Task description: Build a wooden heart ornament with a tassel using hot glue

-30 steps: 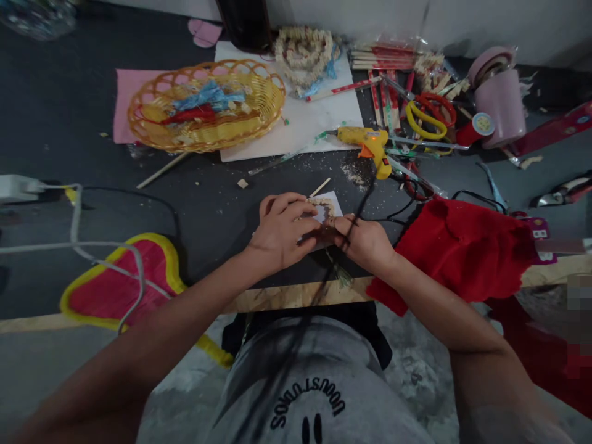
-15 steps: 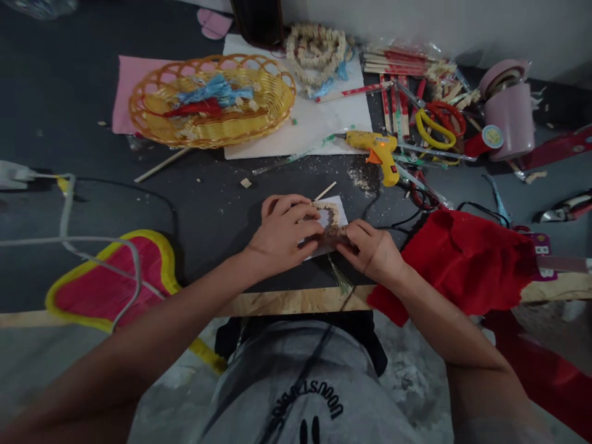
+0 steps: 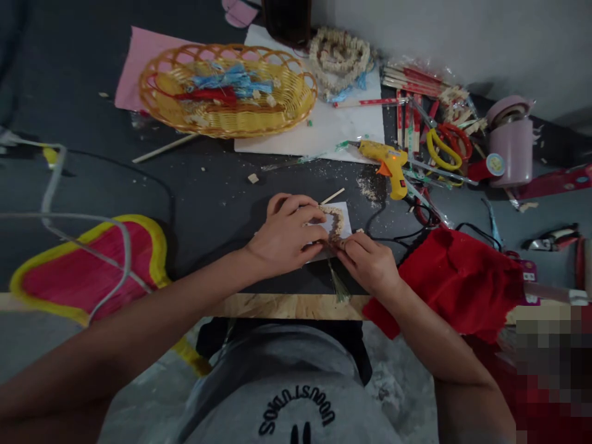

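On the dark tabletop lies a small white card [image 3: 346, 214] with a curved strand of pale wooden pieces [image 3: 341, 227] across it. My left hand [image 3: 291, 237] rests over the card's left part, its fingers bent and its thumb and fingertips closed at the strand's left side. Pinched at the strand's lower right end are the fingers of my right hand [image 3: 370, 262]; the exact grip is hidden. A greenish tassel [image 3: 340, 285] hangs below the card toward the table edge. A thin wooden stick [image 3: 333, 196] lies just beyond the card.
A yellow hot glue gun [image 3: 388, 165] lies beyond my right hand. Further back are a wicker basket [image 3: 198, 126] with tassels, finished-looking strands [image 3: 340, 52], scissors [image 3: 444, 148] and a tape roll [image 3: 511, 151]. Red cloth [image 3: 457, 283] lies right; a pink-and-yellow shape [image 3: 87, 268] lies left under cables.
The view has shifted slightly, so the table things appear moved. Both hands stay at the strand on the card, with the right fingers drawn a little closer to the left.
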Demonstrator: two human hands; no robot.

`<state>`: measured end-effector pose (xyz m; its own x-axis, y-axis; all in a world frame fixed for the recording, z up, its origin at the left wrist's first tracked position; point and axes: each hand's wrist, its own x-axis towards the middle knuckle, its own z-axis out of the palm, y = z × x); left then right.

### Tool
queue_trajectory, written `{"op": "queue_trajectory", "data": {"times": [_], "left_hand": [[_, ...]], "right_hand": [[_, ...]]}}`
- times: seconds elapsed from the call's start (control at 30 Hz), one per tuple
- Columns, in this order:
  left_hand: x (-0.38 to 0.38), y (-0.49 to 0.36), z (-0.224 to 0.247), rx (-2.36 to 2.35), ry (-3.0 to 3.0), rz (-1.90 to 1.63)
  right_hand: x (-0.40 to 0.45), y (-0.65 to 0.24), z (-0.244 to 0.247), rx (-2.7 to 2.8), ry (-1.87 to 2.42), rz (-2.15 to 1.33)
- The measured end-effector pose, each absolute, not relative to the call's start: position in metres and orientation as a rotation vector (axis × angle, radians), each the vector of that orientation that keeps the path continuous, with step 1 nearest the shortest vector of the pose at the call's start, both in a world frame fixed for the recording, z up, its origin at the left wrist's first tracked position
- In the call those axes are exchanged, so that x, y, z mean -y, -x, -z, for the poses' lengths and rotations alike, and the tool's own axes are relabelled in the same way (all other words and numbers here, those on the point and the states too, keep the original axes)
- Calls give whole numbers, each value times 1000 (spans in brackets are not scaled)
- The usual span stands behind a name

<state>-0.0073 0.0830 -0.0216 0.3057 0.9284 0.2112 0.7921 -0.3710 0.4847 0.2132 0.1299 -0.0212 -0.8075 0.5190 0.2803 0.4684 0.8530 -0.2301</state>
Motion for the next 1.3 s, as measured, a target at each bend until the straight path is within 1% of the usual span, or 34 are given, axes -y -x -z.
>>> {"op": "queue_trajectory", "data": {"times": [0.93,1.1,1.3], "left_hand": [[-84,5,21,-1584,-2266,-710],[-84,6,21,-1558,-2304,-694],[-84,6,22,-1553,-2282,-700]], "right_hand": [[-126,-210,20,2681,660,6],[-129,-208,17,2645,747,-99],[-133,-205,12,2663,811,-396]]}}
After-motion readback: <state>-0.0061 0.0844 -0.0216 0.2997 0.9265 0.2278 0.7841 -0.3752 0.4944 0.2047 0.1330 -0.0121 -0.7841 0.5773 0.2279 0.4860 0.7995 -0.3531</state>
